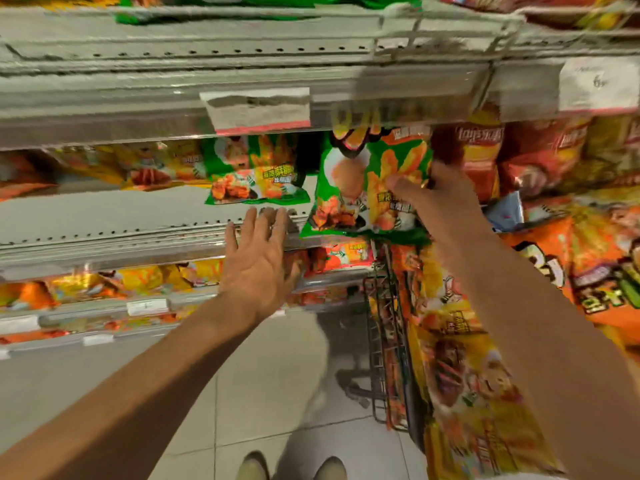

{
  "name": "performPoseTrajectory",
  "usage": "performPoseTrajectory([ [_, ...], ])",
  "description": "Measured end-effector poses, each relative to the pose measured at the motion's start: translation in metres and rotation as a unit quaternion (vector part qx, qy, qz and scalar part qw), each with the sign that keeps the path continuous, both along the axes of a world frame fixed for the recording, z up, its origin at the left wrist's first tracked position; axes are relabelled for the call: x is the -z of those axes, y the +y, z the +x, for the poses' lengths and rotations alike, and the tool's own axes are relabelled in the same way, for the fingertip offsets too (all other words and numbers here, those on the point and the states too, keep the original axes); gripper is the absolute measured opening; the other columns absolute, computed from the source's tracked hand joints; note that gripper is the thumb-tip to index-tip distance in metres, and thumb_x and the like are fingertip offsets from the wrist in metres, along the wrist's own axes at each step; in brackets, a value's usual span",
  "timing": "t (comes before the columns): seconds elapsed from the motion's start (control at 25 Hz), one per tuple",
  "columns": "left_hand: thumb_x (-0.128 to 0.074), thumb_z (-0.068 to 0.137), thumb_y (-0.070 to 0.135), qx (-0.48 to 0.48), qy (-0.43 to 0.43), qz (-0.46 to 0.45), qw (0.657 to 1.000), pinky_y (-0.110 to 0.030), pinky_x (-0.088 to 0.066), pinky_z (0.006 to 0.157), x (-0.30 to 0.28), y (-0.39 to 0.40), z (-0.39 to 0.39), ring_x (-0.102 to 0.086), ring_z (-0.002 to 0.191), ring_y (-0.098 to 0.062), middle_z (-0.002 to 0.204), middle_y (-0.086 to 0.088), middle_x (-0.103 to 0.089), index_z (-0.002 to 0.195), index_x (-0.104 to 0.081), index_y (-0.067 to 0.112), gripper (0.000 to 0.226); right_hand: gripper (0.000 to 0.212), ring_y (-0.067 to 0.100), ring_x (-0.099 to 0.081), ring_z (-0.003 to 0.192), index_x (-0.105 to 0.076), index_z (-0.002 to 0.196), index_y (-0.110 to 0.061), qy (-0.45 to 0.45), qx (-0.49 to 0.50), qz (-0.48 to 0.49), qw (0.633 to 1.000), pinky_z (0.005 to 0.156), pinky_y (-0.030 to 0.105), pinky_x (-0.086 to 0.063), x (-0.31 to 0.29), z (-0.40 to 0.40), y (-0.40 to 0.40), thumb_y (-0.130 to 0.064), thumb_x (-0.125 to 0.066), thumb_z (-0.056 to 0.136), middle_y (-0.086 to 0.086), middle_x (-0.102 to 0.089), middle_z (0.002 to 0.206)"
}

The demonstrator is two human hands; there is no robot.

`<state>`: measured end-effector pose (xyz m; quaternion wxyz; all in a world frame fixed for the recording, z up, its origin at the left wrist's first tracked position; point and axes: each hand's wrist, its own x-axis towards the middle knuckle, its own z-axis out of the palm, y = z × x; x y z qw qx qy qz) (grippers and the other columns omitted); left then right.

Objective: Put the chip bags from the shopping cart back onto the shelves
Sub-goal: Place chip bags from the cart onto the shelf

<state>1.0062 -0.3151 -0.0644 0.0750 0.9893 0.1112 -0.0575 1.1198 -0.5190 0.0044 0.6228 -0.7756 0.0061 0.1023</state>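
Shoes (291, 467) at 6 o'clock. Right hand (438, 194) at 1 o'clock, fingers pinching green chip bag (360, 188) at middle shelf (138, 216) edge. Left hand (258, 261) flat, holding nothing. Risk: one-corner pinch, bag could slip into shopping cart (388, 341).

A blurred "6" on the shelf price tag (597, 85).

Green chip bag (360, 188) held upright at the shelf (138, 216) edge.
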Motion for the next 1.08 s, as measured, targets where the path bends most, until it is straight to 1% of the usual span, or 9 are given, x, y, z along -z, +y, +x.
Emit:
performPoseTrajectory([
  [0.08, -0.044, 0.098, 0.053, -0.011, 0.004, 0.021, 1.0, -0.05, -0.003, 0.126, 0.005, -0.004, -0.001, 0.008, 0.156, -0.029, 0.168, -0.007, 0.0, 0.16, 0.009, 0.016, 0.09, 0.02, -0.018, -0.065, 0.072, -0.074, 0.109, -0.022, -0.002, -0.012, 0.004, 1.0, 0.059, 0.001, -0.046, 0.001, 0.018, 0.003, -0.017, -0.076, 0.09, -0.022, -0.073, 0.09],
  [0.16, -0.04, 0.098, 0.058, -0.009, 0.012, 0.042, 0.999, -0.05, -0.002, 0.126, 0.008, -0.003, -0.003, 0.013, 0.155, -0.029, 0.169, -0.007, 0.005, 0.159, 0.015, 0.017, 0.092, 0.025, -0.009, -0.069, 0.089, -0.075, 0.111, -0.024, 0.005, -0.022, 0.01, 1.0, 0.076, 0.01, -0.051, 0.0, 0.034, 0.01, -0.018, -0.078, 0.087, -0.017, -0.076, 0.099],
  [0.24, -0.036, 0.098, 0.061, -0.004, 0.023, 0.058, 0.998, -0.05, -0.002, 0.126, 0.008, -0.002, -0.003, 0.017, 0.154, -0.029, 0.169, -0.006, 0.01, 0.157, 0.02, 0.016, 0.093, 0.028, 0.007, -0.067, 0.11, -0.075, 0.113, -0.022, 0.008, -0.014, -0.005, 1.0, 0.099, 0.029, -0.05, 0.002, 0.051, 0.013, -0.02, -0.08, 0.086, -0.009, -0.075, 0.113],
  [0.32, -0.034, 0.098, 0.062, -0.004, 0.025, 0.067, 0.997, -0.05, -0.002, 0.126, 0.008, -0.003, -0.004, 0.018, 0.154, -0.03, 0.168, -0.007, 0.013, 0.157, 0.022, 0.016, 0.093, 0.026, 0.013, -0.065, 0.114, -0.074, 0.11, -0.022, 0.008, -0.001, -0.028, 1.0, 0.106, 0.037, -0.048, 0.007, 0.065, 0.015, -0.019, -0.08, 0.085, -0.005, -0.074, 0.116],
  [0.4, -0.033, 0.099, 0.062, -0.009, 0.022, 0.066, 0.998, -0.05, -0.001, 0.126, 0.009, -0.004, -0.005, 0.019, 0.154, -0.03, 0.168, -0.008, 0.015, 0.156, 0.023, 0.015, 0.093, 0.022, 0.015, -0.064, 0.116, -0.072, 0.104, -0.025, 0.011, -0.009, -0.062, 0.998, 0.105, 0.036, -0.047, 0.014, 0.074, 0.014, -0.019, -0.081, 0.085, -0.005, -0.072, 0.118],
  [0.56, -0.03, 0.098, 0.063, -0.011, 0.018, 0.077, 0.997, -0.051, 0.001, 0.126, 0.014, -0.005, -0.004, 0.021, 0.153, -0.032, 0.168, -0.009, 0.017, 0.155, 0.026, 0.014, 0.094, 0.028, 0.014, -0.062, 0.118, -0.072, 0.112, -0.025, 0.045, -0.046, -0.096, 0.993, 0.095, 0.03, -0.045, 0.026, 0.084, 0.003, -0.016, -0.079, 0.086, -0.007, -0.072, 0.115],
  [0.8, -0.029, 0.097, 0.064, -0.012, 0.016, 0.076, 0.997, -0.052, 0.002, 0.125, 0.018, -0.008, -0.003, 0.021, 0.153, -0.032, 0.168, -0.01, 0.016, 0.155, 0.026, 0.013, 0.095, 0.033, 0.014, -0.061, 0.116, -0.069, 0.121, -0.022, 0.02, -0.03, -0.137, 0.99, 0.093, 0.027, -0.039, 0.032, 0.084, -0.001, -0.022, -0.077, 0.089, -0.006, -0.07, 0.117],
  [0.96, -0.034, 0.096, 0.066, -0.009, 0.029, 0.049, 0.998, -0.054, 0.001, 0.125, 0.011, -0.008, -0.001, 0.02, 0.154, -0.03, 0.168, -0.008, 0.015, 0.157, 0.022, 0.016, 0.097, 0.047, 0.015, -0.063, 0.115, -0.059, 0.133, -0.011, -0.034, 0.022, -0.088, 0.995, 0.088, 0.02, -0.049, 0.021, 0.061, -0.006, -0.022, -0.075, 0.091, 0.0, -0.068, 0.122],
  [1.08, -0.039, 0.094, 0.066, -0.022, 0.036, 0.001, 0.999, -0.054, 0.002, 0.125, 0.001, -0.008, 0.002, 0.013, 0.155, -0.028, 0.169, -0.006, 0.007, 0.16, 0.013, 0.018, 0.097, 0.047, 0.014, -0.061, 0.116, -0.054, 0.135, -0.014, -0.073, 0.04, -0.062, 0.995, 0.098, 0.024, -0.051, 0.003, 0.033, -0.026, -0.021, -0.073, 0.092, 0.003, -0.064, 0.125],
])
